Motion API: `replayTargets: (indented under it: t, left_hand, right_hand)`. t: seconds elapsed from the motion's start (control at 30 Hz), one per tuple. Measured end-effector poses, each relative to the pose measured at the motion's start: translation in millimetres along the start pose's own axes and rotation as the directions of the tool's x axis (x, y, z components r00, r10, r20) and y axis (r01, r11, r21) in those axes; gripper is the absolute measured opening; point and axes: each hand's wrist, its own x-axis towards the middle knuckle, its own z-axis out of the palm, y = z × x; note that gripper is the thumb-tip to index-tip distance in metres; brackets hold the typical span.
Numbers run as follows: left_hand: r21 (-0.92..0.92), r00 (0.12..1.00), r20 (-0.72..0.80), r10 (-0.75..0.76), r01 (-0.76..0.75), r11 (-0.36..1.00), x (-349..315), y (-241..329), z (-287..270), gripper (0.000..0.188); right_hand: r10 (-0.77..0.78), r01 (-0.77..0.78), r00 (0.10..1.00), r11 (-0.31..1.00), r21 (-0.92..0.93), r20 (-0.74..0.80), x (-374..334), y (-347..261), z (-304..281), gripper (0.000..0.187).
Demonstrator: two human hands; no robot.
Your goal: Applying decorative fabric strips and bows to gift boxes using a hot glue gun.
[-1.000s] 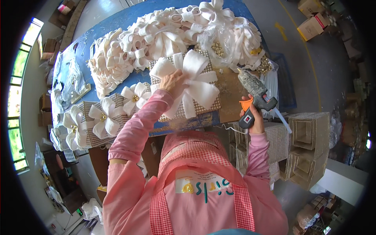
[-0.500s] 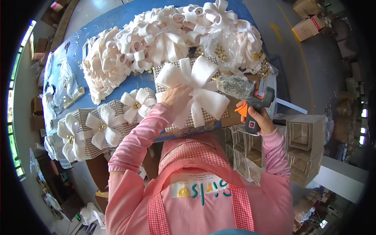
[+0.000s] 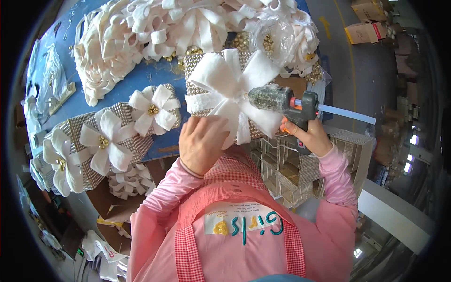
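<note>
A large white fabric flower (image 3: pixel 221 77) lies on a box covered in silvery beading (image 3: pixel 195 63) at the table's front edge. My left hand (image 3: pixel 202 143) is at the flower's lower left petal, its bent fingers closed on the petal; the thumb is hidden. A dark glue gun (image 3: pixel 307 105) is in my right hand (image 3: pixel 312 136), fingers wrapped round the handle. Its nozzle points left at the middle of the flower, and stringy glue coats its front. A pale glue stick (image 3: pixel 350 114) sticks out of its back.
On the left stand several beaded boxes with smaller white flowers (image 3: pixel 155 109) and gold bead centres. Loose white fabric loops (image 3: pixel 108 51) and gold beads (image 3: pixel 240 41) are heaped across the blue table (image 3: pixel 120 91). Beaded open boxes (image 3: pixel 291 176) stand below right. Cardboard cartons (image 3: pixel 364 33) are on the floor.
My left hand has drawn back from the flower's middle to its lower left petal. The glue gun has moved left, bringing its nozzle over the flower. The view has shifted too.
</note>
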Motion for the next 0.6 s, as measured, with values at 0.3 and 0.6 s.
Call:
replayTargets:
  t: [0.3,0.6]
  left_hand:
    - [-0.068,0.971,-0.021,-0.239,0.237,0.969,-29,-11,-3,0.052]
    - [-0.065,0.956,0.031,-0.292,0.294,0.954,-33,-14,4,0.050]
  right_hand:
    - [-0.022,0.032,0.999,0.964,-0.265,0.044,19,-9,5,0.036]
    - [0.080,-0.075,0.996,0.991,-0.111,0.042,5,-5,-2,0.032]
